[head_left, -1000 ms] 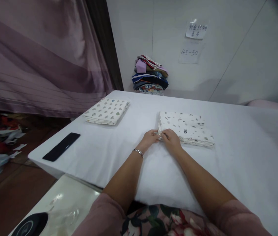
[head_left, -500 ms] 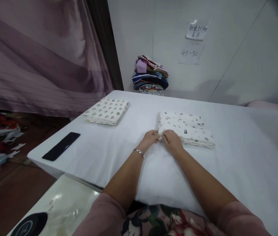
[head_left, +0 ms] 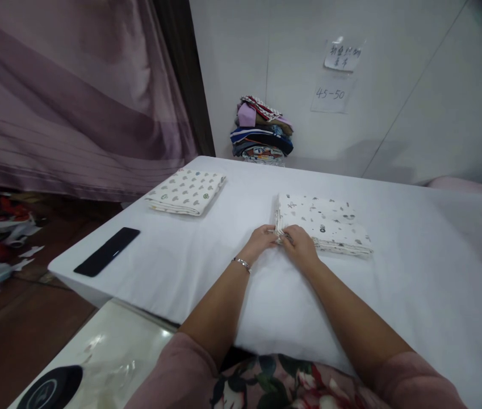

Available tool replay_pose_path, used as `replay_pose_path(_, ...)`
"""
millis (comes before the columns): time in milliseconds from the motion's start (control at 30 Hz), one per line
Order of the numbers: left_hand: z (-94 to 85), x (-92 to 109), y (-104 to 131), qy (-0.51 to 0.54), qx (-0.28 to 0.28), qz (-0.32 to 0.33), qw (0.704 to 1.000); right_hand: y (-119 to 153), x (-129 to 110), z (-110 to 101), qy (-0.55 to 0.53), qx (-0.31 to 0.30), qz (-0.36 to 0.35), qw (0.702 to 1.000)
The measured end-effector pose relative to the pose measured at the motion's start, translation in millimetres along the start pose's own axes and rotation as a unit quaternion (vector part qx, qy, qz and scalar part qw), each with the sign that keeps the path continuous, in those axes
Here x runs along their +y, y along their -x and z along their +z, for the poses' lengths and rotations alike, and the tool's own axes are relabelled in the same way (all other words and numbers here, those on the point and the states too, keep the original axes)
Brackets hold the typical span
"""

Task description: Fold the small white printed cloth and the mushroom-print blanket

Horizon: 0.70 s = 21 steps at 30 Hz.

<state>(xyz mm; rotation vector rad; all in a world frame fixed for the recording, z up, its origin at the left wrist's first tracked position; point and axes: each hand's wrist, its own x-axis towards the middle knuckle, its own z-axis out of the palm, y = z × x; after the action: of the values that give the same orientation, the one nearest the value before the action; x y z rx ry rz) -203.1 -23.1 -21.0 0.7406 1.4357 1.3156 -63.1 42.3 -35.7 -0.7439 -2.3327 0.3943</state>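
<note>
A folded white cloth (head_left: 317, 218) with small dark printed motifs lies on the white-covered table (head_left: 223, 250) in front of me. My left hand (head_left: 263, 238) has its fingers closed on the cloth's near left corner, with a silver bracelet at the wrist. Close beside it, my right hand (head_left: 299, 244) pinches the layered near edge of the same cloth. The fingertips of both hands are partly hidden by the fabric. Farther left on the table rests a second folded white cloth (head_left: 187, 192) printed with grey shapes.
A flat black object (head_left: 107, 251) lies near the table's left edge. Against the wall rises a stack of folded fabrics (head_left: 262, 130), with handwritten paper signs (head_left: 330, 94) above to the right. A mauve curtain (head_left: 74, 102) hangs at left. A pale surface (head_left: 117, 346) adjoins the table at lower left.
Both hands keep their hold at the cloth's near left corner, with barely any shift in the fingers. The view has moved very slightly.
</note>
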Motion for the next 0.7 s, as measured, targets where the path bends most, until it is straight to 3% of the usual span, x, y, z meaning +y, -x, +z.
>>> replay_pose_path(333,2.4,1.2,0.7,0.001,0.016,0.001,1.000,-1.9,0.9,-3.4,-0.013,-0.017,-0.015,1.000)
replay_pose_path(700,2.8,2.3,1.1,-0.002,0.020,-0.006,1.000,0.3,0.1,-4.4,-0.101,0.040,0.046,0.993)
